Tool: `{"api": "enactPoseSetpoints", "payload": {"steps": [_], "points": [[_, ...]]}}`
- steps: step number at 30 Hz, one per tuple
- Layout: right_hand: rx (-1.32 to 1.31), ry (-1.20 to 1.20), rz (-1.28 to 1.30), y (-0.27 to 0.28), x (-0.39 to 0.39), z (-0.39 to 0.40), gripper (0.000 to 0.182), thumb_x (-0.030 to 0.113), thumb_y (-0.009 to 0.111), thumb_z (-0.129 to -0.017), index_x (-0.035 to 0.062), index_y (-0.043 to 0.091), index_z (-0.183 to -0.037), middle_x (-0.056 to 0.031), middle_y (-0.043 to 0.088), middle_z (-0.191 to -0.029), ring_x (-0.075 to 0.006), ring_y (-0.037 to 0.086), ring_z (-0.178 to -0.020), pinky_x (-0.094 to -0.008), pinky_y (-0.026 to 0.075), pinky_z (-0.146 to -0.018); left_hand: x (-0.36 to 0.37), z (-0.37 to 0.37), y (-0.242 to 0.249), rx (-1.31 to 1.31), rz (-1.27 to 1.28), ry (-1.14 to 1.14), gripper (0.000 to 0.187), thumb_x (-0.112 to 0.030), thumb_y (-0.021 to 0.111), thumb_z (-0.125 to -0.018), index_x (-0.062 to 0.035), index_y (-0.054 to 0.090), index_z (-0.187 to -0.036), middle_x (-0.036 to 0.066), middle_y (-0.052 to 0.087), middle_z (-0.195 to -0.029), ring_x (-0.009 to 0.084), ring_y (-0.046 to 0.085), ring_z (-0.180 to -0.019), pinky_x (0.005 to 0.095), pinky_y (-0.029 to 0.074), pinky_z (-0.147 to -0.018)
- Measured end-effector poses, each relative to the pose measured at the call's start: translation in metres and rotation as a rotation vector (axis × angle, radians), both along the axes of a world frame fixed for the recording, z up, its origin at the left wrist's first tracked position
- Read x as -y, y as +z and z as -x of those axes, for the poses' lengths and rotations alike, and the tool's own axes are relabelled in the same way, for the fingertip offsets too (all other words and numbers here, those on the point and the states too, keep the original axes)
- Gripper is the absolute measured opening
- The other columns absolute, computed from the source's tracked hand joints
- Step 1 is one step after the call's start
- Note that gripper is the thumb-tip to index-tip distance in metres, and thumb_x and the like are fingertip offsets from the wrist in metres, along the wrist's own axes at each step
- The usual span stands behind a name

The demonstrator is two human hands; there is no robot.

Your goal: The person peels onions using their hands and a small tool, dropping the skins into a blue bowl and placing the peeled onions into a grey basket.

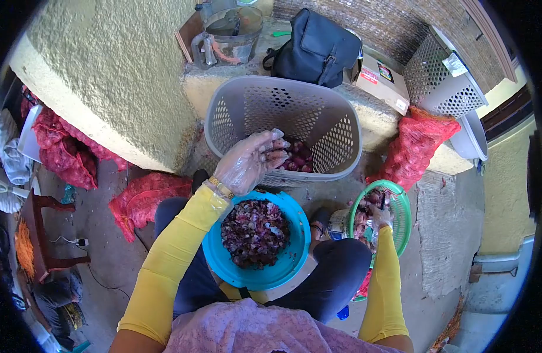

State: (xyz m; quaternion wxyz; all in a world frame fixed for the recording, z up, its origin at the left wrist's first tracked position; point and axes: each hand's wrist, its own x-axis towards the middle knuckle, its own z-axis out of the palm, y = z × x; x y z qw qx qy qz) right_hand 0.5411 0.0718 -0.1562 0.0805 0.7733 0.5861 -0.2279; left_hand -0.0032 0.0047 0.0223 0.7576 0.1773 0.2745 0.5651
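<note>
My left hand (250, 160), in a clear plastic glove, is raised over the near rim of the grey perforated basket (224, 126), its fingers apart and nothing in them. Red onions (298, 157) lie at the bottom of that basket. At the right, my right hand (380, 216), also gloved, reaches into a green basket (405, 215) of onions. Its fingers are closed round a dark, thin thing that looks like a knife handle (383, 199). Between my knees stands a blue basin (298, 217) holding a heap of onion skins (255, 233).
Red mesh sacks of onions stand at the right (417, 147) and lie at the left (144, 197). Behind the grey basket, a black backpack (324, 47), a carton (381, 82) and a clear bucket (235, 38) rest on a ledge. A tin (337, 225) stands near my right foot.
</note>
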Motion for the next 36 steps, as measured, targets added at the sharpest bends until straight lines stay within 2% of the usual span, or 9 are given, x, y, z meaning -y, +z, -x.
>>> {"api": "enactPoseSetpoints", "payload": {"steps": [2,3,15,17,20,21,26,32,36], "points": [[-0.191,-0.324,-0.023,0.05,0.015,0.045,0.053,0.035,0.064,-0.094,0.0264,0.057,-0.146,-0.0273,0.056,-0.143,-0.0475,0.057,-0.129,-0.0454,0.041,-0.117,0.0,0.0,-0.002,-0.004,-0.008,-0.001,0.036,-0.026,0.056,-0.107,-0.0027,0.059,-0.135,0.013,0.067,-0.125,0.0216,0.066,-0.109,0.0369,0.056,-0.1],[-0.219,-0.314,-0.225,0.057,0.031,0.055,0.073,0.038,0.08,-0.083,-0.0028,0.058,-0.139,-0.0196,0.072,-0.116,-0.0327,0.068,-0.107,-0.0438,0.053,-0.096,0.0,0.001,-0.003,-0.006,-0.016,-0.002,0.036,-0.026,0.056,-0.107,-0.0027,0.059,-0.135,0.013,0.067,-0.125,0.0214,0.066,-0.109,0.0367,0.056,-0.1],[-0.592,-0.426,-0.201,-0.223,-0.031,-0.137,0.061,0.028,0.084,-0.08,-0.0009,0.064,-0.13,-0.015,0.076,-0.107,-0.0267,0.072,-0.099,-0.0408,0.055,-0.091,0.001,-0.002,-0.003,-0.045,0.012,0.015,0.037,-0.026,0.057,-0.107,-0.0021,0.059,-0.135,0.013,0.066,-0.126,0.0211,0.065,-0.11,0.0371,0.056,-0.1],[-0.76,-0.342,-0.33,-0.246,-0.033,-0.151,0.065,0.052,0.069,-0.089,0.001,0.059,-0.128,-0.0067,0.055,-0.071,-0.029,0.051,-0.062,-0.0379,0.046,-0.064,0.0,-0.001,-0.003,-0.054,0.014,0.013,0.037,-0.026,0.058,-0.107,-0.0022,0.059,-0.135,0.013,0.066,-0.125,0.0211,0.065,-0.11,0.0371,0.056,-0.1],[-0.439,-0.203,-0.236,-0.091,0.007,-0.063,0.066,0.055,0.064,-0.091,0.0017,0.055,-0.129,-0.0065,0.055,-0.076,-0.0278,0.05,-0.065,-0.0366,0.046,-0.066,0.0,-0.001,-0.003,-0.069,0.023,0.008,0.037,-0.026,0.058,-0.107,-0.0024,0.059,-0.135,0.013,0.066,-0.124,0.0209,0.065,-0.11,0.037,0.056,-0.099],[-0.428,-0.313,-0.264,-0.081,0.008,-0.055,0.053,0.032,0.08,-0.084,0.0027,0.07,-0.127,-0.0169,0.075,-0.117,-0.028,0.072,-0.101,-0.0398,0.055,-0.093,0.0,-0.001,-0.002,-0.076,0.021,0.015,0.037,-0.026,0.058,-0.106,-0.0025,0.059,-0.135,0.012,0.067,-0.123,0.0208,0.065,-0.109,0.0369,0.056,-0.099],[-0.727,-0.469,-0.158,-0.056,0.018,-0.058,0.062,0.044,0.077,-0.09,0.0066,0.055,-0.135,-0.0105,0.069,-0.108,-0.0232,0.064,-0.089,-0.0362,0.054,-0.081,0.001,-0.004,-0.004,-0.059,0.022,0.004,0.036,-0.026,0.059,-0.106,-0.0029,0.06,-0.133,0.012,0.067,-0.122,0.0202,0.065,-0.108,0.0357,0.056,-0.097],[0.104,-0.332,-0.395,0.017,0.033,-0.034,0.053,0.041,0.074,-0.089,0.0009,0.069,-0.123,-0.023,0.075,-0.108,-0.0384,0.073,-0.103,-0.0465,0.055,-0.09,0.001,-0.004,-0.005,-0.072,0.012,0.034,0.034,-0.026,0.059,-0.106,-0.003,0.061,-0.131,0.011,0.068,-0.121,0.0197,0.066,-0.106,0.0348,0.057,-0.096],[-0.034,-0.238,-0.266,-0.028,0.033,-0.069,0.062,0.032,0.075,-0.087,0.0083,0.058,-0.142,-0.0211,0.073,-0.119,-0.0388,0.07,-0.11,-0.0451,0.054,-0.097,0.0,-0.005,-0.005,-0.058,0.007,0.033,0.035,-0.026,0.059,-0.106,-0.0025,0.061,-0.131,0.011,0.068,-0.121,0.0192,0.066,-0.105,0.0341,0.057,-0.093]]}}
